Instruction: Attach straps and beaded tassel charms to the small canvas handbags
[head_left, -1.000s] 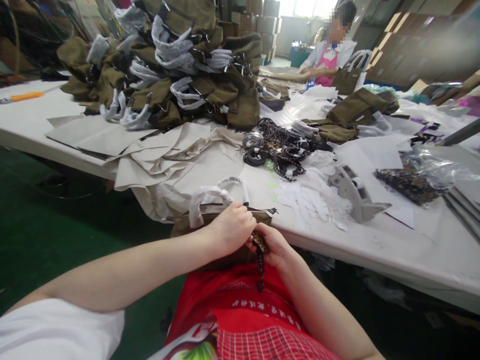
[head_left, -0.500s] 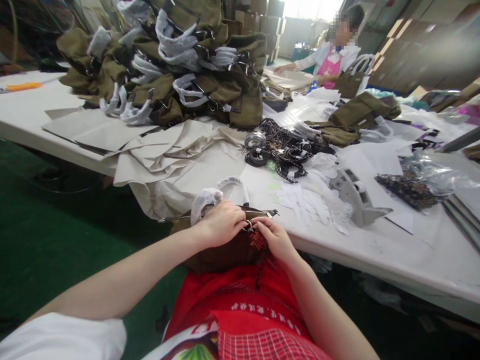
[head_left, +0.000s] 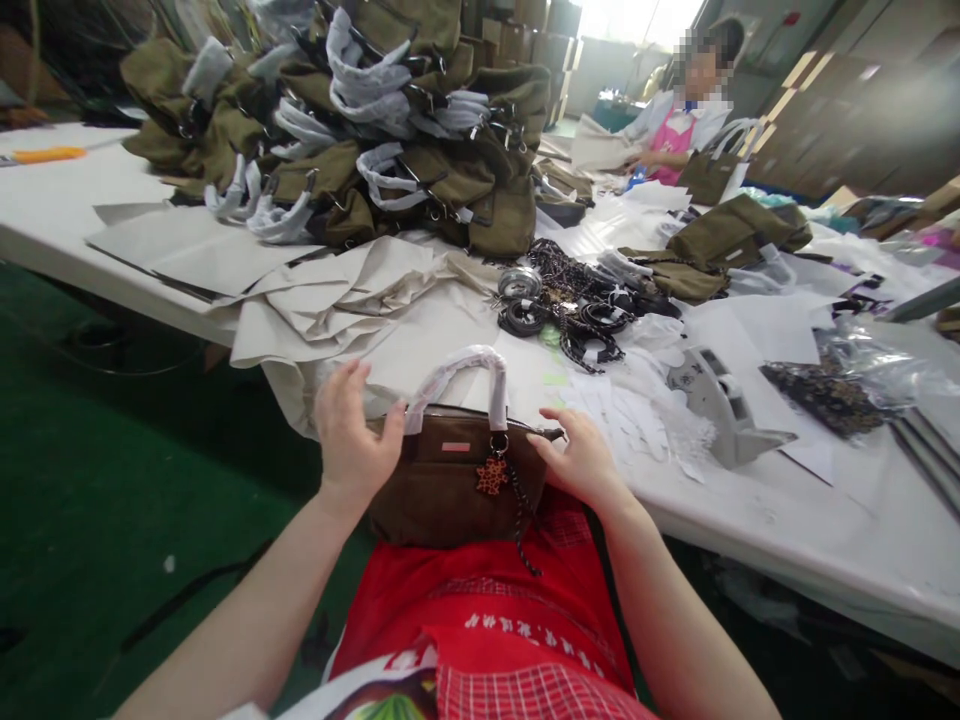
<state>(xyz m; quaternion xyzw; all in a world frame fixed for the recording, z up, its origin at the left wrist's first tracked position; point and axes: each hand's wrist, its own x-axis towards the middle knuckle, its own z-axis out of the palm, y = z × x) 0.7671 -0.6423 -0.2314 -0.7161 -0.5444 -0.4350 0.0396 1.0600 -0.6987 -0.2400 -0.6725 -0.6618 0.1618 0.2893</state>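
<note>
An olive-brown handbag point(head_left: 442, 510) sits upright against my red apron at the table edge. Its handles point(head_left: 461, 360) are wrapped in whitish film, and a zip runs along the top. From a ring near the right handle base hang an orange-brown patterned charm point(head_left: 492, 476) and a dark braided cord point(head_left: 521, 510). My left hand point(head_left: 352, 435) is open at the bag's left end, fingers raised and thumb by the handle. At the right end, my right hand point(head_left: 577, 455) is open too, thumb and forefinger apart around the top corner near the zip end.
Many olive bags point(head_left: 352, 170) are piled at the back left. Beige sheets point(head_left: 352, 290) and a heap of dark cords point(head_left: 570, 300) lie before them. A grey tape dispenser point(head_left: 720, 400) stands at right. Across the table is a person in a pink apron point(head_left: 671, 140).
Both hands have let go of the ring and charm and moved apart to the bag's ends. The charm now hangs from the bag. The person across has lifted a beige sheet.
</note>
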